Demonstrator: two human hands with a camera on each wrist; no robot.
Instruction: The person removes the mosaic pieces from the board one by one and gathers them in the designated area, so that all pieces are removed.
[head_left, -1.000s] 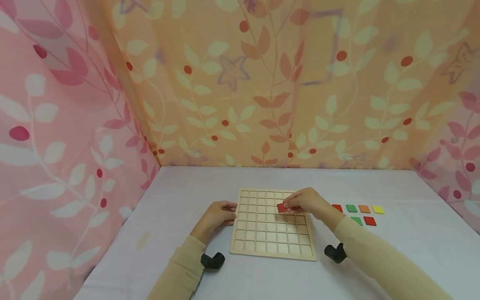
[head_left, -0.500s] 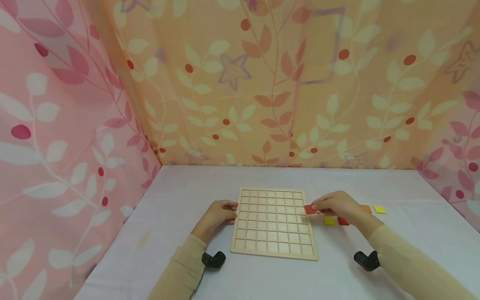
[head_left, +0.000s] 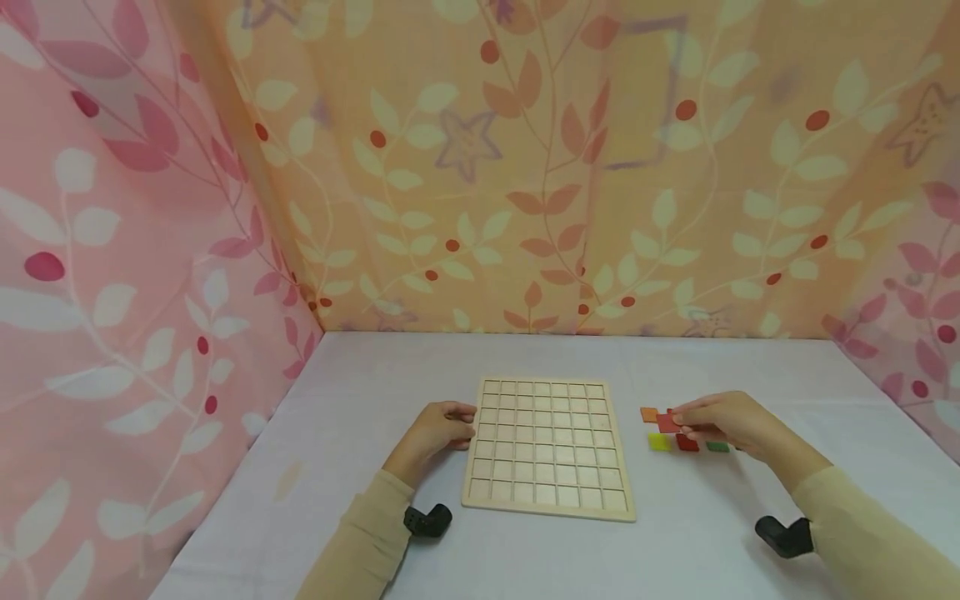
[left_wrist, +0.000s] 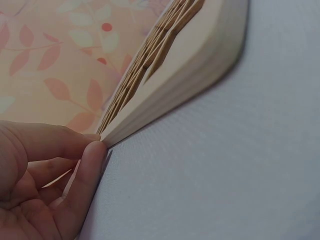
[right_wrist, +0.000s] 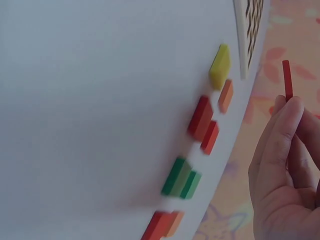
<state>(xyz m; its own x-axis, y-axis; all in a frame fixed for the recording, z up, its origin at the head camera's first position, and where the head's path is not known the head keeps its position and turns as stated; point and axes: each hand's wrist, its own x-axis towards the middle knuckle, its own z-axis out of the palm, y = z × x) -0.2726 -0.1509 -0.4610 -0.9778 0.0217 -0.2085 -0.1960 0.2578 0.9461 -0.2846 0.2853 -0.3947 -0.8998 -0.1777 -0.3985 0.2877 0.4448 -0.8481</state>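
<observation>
A square wooden grid board (head_left: 546,454) lies flat on the white table, its small square cells bare. At its left edge is my left hand (head_left: 438,433); in the left wrist view the thumb and a finger (left_wrist: 92,157) pinch the board's edge. My right hand (head_left: 727,421) pinches a red square tile (head_left: 667,423) between thumb and fingers, raised above the tiles right of the board. The right wrist view shows this tile edge-on, sticking out past the fingertips. Below it lie an orange tile (head_left: 648,414), a yellow tile (head_left: 660,442), a dark red tile (head_left: 686,443) and a green tile (head_left: 717,447).
More tiles stand in two rows in the right wrist view, among them a second green tile (right_wrist: 191,185) and a red tile (right_wrist: 156,226); my right hand hides several in the head view. Patterned cloth (head_left: 465,208) walls in the table's back and sides.
My right hand has carried the red tile from above the board rightward to above the tile rows. The left hand and the board stay in place.
</observation>
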